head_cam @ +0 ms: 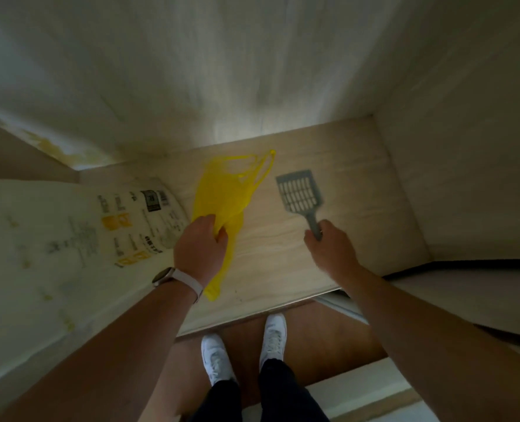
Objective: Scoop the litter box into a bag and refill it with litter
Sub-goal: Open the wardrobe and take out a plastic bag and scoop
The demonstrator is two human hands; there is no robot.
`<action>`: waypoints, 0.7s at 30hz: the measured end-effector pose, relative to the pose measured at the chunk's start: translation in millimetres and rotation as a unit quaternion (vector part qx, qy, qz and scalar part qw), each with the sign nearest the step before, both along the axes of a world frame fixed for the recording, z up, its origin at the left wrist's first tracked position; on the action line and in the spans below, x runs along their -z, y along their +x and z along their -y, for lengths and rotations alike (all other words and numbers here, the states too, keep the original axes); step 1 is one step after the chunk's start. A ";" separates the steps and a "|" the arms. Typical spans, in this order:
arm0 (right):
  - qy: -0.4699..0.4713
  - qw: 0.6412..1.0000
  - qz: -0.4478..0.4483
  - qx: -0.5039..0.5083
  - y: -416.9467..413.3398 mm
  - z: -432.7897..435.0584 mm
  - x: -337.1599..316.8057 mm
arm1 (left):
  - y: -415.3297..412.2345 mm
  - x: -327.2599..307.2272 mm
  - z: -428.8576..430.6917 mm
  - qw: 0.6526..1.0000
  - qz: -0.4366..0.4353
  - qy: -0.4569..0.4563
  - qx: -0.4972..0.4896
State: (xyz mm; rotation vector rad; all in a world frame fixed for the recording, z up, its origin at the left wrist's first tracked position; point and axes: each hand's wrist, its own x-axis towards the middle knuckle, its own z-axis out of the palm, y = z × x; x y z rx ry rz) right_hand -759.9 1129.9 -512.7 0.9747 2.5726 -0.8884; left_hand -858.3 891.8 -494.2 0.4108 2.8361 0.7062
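A yellow plastic bag [222,190] lies flat on a pale wooden shelf [328,239] inside a cupboard, its handles pointing away from me. My left hand [200,248], with a watch on the wrist, grips the bag near its lower half. A grey slotted litter scoop [299,191] lies to the right of the bag. My right hand [328,248] holds the end of the scoop's handle. A large white litter sack [70,239] with printed labels fills the left side of the shelf. No litter box is in view.
The cupboard's pale back wall [222,71] and right side wall [465,147] enclose the shelf. My two white shoes [243,351] stand on a brown wooden floor just below the shelf's front edge. A white surface with a dark edge [465,269] sits at the right.
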 end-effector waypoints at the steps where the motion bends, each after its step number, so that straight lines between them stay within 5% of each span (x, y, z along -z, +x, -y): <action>1: -0.001 1.000 0.001 -0.020 5.7 10.9 -13.0 | 5.9 -12.9 8.0 1.000 -0.003 0.006 -0.009; 14: 0.017 0.968 -0.035 -0.249 45.1 79.5 -136.0 | 105.8 -124.4 103.8 0.986 0.021 0.027 -0.163; 21: -0.024 0.911 -0.051 -0.408 49.2 81.8 -152.4 | 180.6 -147.0 105.7 0.963 -0.012 0.012 -0.268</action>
